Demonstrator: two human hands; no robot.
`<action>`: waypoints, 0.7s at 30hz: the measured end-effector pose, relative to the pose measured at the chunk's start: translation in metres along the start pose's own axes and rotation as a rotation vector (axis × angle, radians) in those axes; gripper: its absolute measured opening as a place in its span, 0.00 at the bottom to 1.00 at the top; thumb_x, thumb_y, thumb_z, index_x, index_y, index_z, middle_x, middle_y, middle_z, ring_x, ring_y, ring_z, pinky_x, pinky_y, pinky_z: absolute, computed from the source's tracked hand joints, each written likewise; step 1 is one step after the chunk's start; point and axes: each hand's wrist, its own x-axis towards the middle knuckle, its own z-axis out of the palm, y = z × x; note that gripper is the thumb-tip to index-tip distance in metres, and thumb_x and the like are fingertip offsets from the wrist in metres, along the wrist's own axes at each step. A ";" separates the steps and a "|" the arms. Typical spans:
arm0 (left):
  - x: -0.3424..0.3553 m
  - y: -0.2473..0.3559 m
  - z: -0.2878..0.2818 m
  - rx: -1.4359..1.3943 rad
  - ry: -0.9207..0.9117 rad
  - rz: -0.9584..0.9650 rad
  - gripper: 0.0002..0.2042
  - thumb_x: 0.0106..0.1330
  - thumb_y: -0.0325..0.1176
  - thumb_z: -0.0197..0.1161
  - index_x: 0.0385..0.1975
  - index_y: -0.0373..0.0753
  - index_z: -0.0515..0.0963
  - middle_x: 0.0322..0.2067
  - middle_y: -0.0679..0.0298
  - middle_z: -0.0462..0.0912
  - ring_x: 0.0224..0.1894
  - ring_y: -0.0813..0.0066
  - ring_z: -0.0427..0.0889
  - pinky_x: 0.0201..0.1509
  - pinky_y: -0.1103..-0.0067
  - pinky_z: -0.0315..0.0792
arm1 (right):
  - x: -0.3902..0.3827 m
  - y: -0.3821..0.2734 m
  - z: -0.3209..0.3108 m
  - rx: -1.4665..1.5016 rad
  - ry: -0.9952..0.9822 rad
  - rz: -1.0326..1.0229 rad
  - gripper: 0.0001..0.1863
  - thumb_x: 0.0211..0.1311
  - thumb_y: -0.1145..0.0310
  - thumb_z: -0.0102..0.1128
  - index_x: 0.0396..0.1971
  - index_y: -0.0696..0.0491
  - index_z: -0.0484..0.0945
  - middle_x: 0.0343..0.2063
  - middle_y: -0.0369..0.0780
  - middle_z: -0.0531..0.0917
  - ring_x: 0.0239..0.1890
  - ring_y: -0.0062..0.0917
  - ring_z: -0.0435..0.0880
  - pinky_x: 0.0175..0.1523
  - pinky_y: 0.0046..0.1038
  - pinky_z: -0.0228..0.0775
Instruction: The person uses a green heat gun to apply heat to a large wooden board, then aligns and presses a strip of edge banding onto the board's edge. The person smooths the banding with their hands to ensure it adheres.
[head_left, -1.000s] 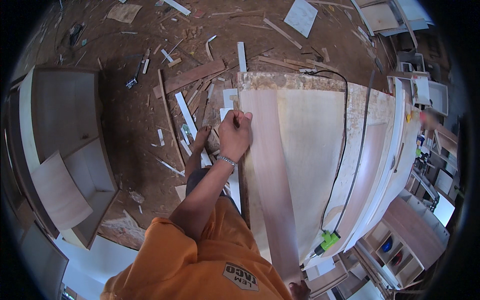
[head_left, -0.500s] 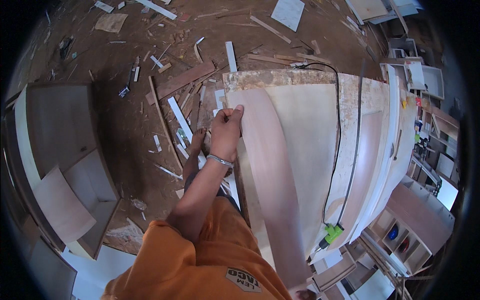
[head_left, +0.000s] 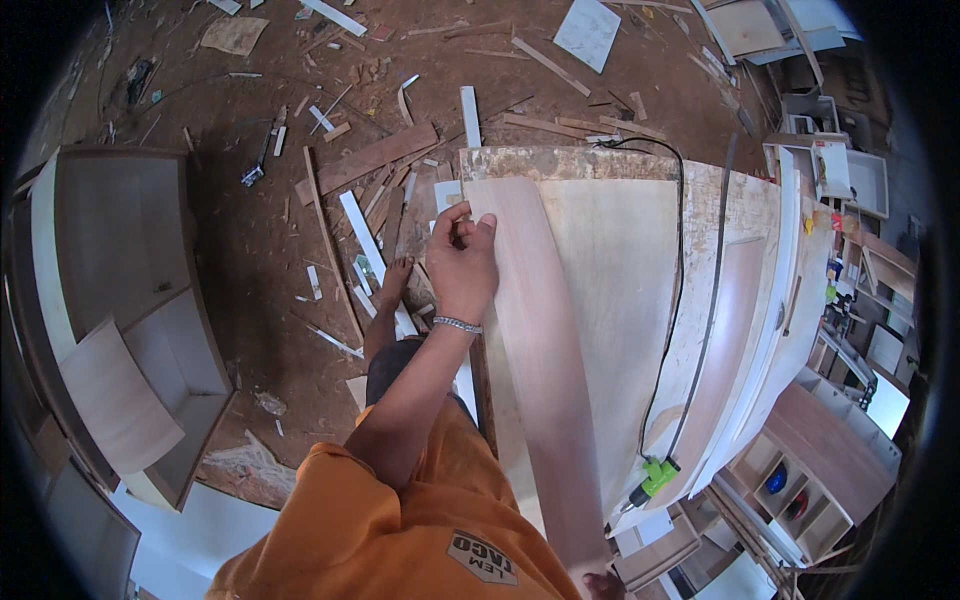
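Observation:
A long, pale pinkish strip of thin wood (head_left: 545, 330) lies lengthwise on the near part of a workbench, over a cream sheet (head_left: 620, 300). My left hand (head_left: 464, 265), with a bracelet at its wrist, is at the strip's far left edge. Its fingers are curled and the thumb presses on that edge; the fingertips underneath are partly hidden. At the strip's near end, by the picture's lower edge, my right hand (head_left: 605, 586) touches the wood with bent fingers. Most of that hand is cut off and dark.
A green power drill (head_left: 655, 478) lies on the bench's right side, with a black cable (head_left: 680, 260) running across. An open cabinet (head_left: 120, 220) stands at left. Offcuts (head_left: 370, 165) litter the dirt floor. Shelving units (head_left: 800, 480) stand at lower right.
The strip's far part lies straighter, less bowed than before. My left hand has moved slightly rightward onto its edge, and its thumb and forefinger look a little looser. The whole view has shifted slightly.

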 end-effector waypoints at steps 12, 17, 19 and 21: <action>0.004 -0.010 -0.010 0.114 0.033 0.157 0.17 0.64 0.27 0.74 0.53 0.32 0.84 0.34 0.66 0.81 0.33 0.79 0.78 0.42 0.80 0.76 | 0.025 0.073 0.076 0.171 0.081 -0.102 0.13 0.76 0.62 0.60 0.51 0.49 0.88 0.46 0.41 0.91 0.49 0.29 0.89 0.58 0.31 0.78; -0.003 -0.008 -0.006 0.169 0.022 0.162 0.18 0.65 0.26 0.73 0.55 0.34 0.84 0.35 0.65 0.80 0.34 0.79 0.78 0.43 0.80 0.76 | 0.036 0.096 0.104 0.137 0.056 -0.065 0.14 0.77 0.64 0.59 0.52 0.51 0.87 0.46 0.42 0.91 0.49 0.32 0.88 0.57 0.32 0.78; -0.009 -0.009 -0.003 0.157 -0.027 0.205 0.19 0.66 0.25 0.72 0.58 0.35 0.83 0.35 0.65 0.79 0.35 0.78 0.78 0.43 0.80 0.76 | 0.042 0.110 0.143 0.135 0.073 -0.090 0.14 0.77 0.64 0.59 0.53 0.51 0.87 0.47 0.43 0.91 0.49 0.32 0.88 0.56 0.33 0.78; -0.018 -0.006 0.001 0.166 -0.065 0.248 0.20 0.67 0.25 0.71 0.60 0.35 0.82 0.36 0.64 0.78 0.35 0.78 0.78 0.43 0.79 0.76 | 0.055 0.148 0.197 0.101 0.099 -0.166 0.14 0.77 0.64 0.58 0.54 0.51 0.87 0.48 0.43 0.90 0.49 0.33 0.88 0.56 0.33 0.78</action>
